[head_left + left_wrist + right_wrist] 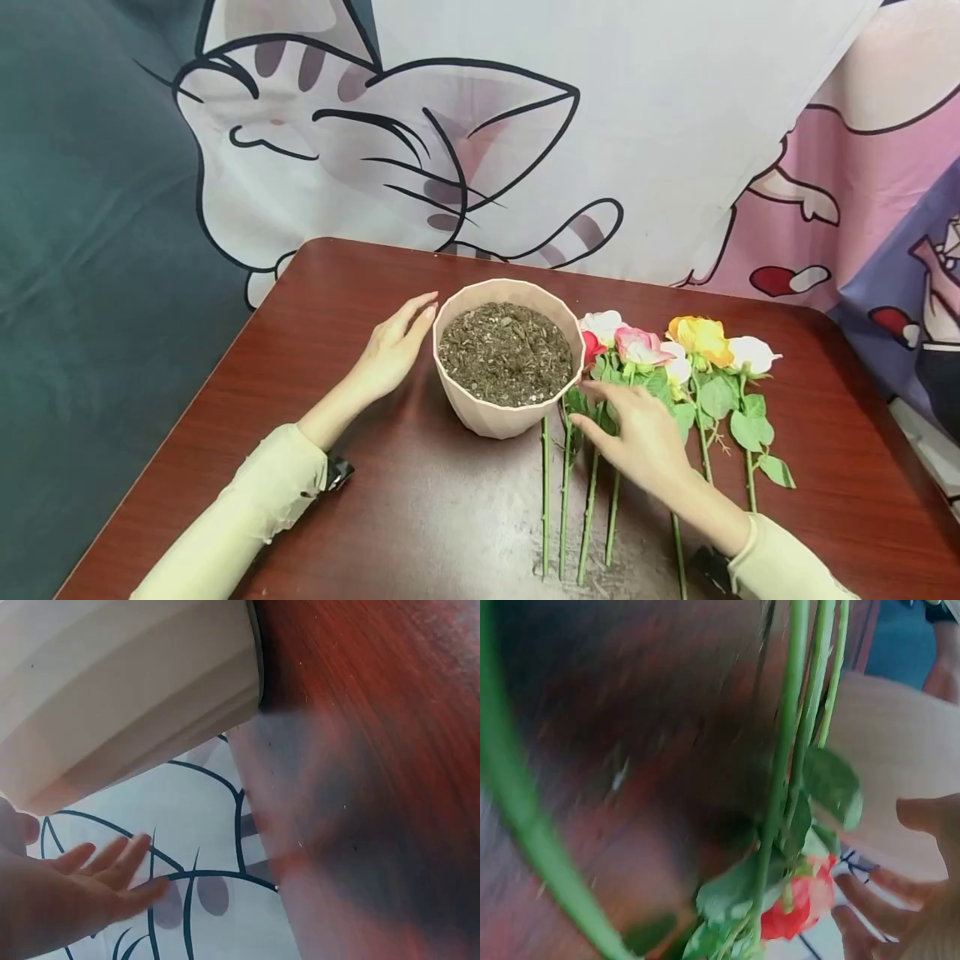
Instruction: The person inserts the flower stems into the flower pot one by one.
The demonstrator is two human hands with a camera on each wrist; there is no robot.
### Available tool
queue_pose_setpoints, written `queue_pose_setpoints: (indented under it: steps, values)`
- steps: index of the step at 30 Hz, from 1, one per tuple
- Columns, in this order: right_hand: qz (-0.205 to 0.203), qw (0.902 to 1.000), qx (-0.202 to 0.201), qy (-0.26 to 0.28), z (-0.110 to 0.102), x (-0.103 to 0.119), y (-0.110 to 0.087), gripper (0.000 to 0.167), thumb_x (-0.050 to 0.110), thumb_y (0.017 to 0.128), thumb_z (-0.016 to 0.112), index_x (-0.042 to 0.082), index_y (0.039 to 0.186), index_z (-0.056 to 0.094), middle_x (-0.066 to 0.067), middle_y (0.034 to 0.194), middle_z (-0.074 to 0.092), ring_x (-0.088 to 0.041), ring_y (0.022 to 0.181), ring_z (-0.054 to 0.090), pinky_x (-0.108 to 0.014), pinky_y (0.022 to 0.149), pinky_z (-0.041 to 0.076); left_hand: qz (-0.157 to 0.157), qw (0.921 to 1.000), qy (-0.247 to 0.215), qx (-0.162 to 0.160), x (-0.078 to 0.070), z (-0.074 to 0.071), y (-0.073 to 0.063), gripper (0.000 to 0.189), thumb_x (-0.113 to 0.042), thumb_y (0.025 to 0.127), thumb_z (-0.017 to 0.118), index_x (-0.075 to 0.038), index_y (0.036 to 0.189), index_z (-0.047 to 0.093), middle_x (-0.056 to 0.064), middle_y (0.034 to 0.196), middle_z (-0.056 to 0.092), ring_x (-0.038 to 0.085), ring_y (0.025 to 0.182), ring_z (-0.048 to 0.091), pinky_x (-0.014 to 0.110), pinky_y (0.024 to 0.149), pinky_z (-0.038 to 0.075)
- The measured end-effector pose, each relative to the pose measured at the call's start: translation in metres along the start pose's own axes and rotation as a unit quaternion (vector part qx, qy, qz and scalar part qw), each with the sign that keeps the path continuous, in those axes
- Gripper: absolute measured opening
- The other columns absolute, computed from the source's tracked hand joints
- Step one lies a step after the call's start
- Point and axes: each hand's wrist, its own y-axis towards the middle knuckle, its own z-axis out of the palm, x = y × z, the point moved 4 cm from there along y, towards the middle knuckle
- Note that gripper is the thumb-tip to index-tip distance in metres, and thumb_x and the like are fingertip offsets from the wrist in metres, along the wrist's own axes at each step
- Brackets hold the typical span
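Note:
A cream faceted flower pot (pixel 498 421) full of dark soil (pixel 506 354) stands on the table. My left hand (pixel 393 346) is at its left side, fingers extended and spread, nothing held; the left wrist view shows the hand (pixel 82 892) just below the pot's wall (pixel 135 697). On the pot's other side is my right hand (pixel 637 425), fingers loosely extended near the rim and over the flower stems. In the right wrist view the right hand (pixel 900 892) is beside a red rose (pixel 802 904) and the pot (pixel 889 757).
Several artificial roses lie to the pot's right, including a pink one (pixel 641 346), a yellow one (pixel 701 337) and a white one (pixel 752 354). Their green stems (pixel 588 517) point toward the table's near edge. A cat-printed cloth (pixel 637 125) hangs behind the brown table (pixel 360 517).

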Motion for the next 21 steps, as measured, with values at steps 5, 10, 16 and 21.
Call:
queue_pose_setpoints:
  steps: [5, 10, 16, 21]
  values:
    - [-0.033, 0.9991, 0.025, 0.005, 0.012, 0.013, -0.006, 0.054, 0.043, 0.073, 0.077, 0.012, 0.115, 0.063, 0.002, 0.081, 0.063, -0.015, 0.074, 0.054, -0.030, 0.057, 0.045, 0.012, 0.9991, -0.041, -0.004, -0.009, 0.001, 0.001, 0.044, -0.047, 0.098, 0.038, -0.025, 0.134, 0.049, -0.002, 0.135, 0.052, 0.018, 0.126, 0.044, 0.043, 0.104, 0.035]
    - [-0.088, 0.9960, -0.006, -0.012, 0.019, 0.021, -0.010, 0.057, 0.047, 0.068, 0.078, 0.010, 0.109, 0.063, 0.001, 0.082, 0.057, -0.013, 0.073, 0.047, -0.029, 0.058, 0.041, 0.024, 0.9970, -0.072, 0.012, -0.018, 0.001, 0.001, 0.039, -0.041, 0.098, 0.042, -0.022, 0.132, 0.051, 0.003, 0.124, 0.057, 0.019, 0.114, 0.052, 0.041, 0.097, 0.040]
    - [-0.109, 0.9935, 0.031, -0.012, 0.031, 0.029, -0.014, 0.054, 0.048, 0.070, 0.076, 0.008, 0.103, 0.062, 0.000, 0.086, 0.060, -0.016, 0.077, 0.049, -0.031, 0.064, 0.043, 0.000, 0.9887, -0.145, 0.039, -0.023, 0.003, 0.000, 0.042, -0.036, 0.100, 0.040, -0.019, 0.138, 0.044, 0.003, 0.137, 0.048, 0.018, 0.123, 0.045, 0.041, 0.105, 0.034]
    - [-0.061, 0.9936, 0.092, -0.027, 0.041, 0.031, -0.019, 0.046, 0.053, 0.069, 0.075, 0.015, 0.091, 0.060, 0.009, 0.068, 0.051, -0.009, 0.061, 0.046, -0.025, 0.051, 0.040, -0.024, 0.9795, -0.191, 0.059, -0.024, 0.006, -0.003, 0.041, -0.026, 0.099, 0.043, -0.019, 0.140, 0.042, 0.005, 0.137, 0.047, 0.020, 0.124, 0.045, 0.041, 0.106, 0.034]
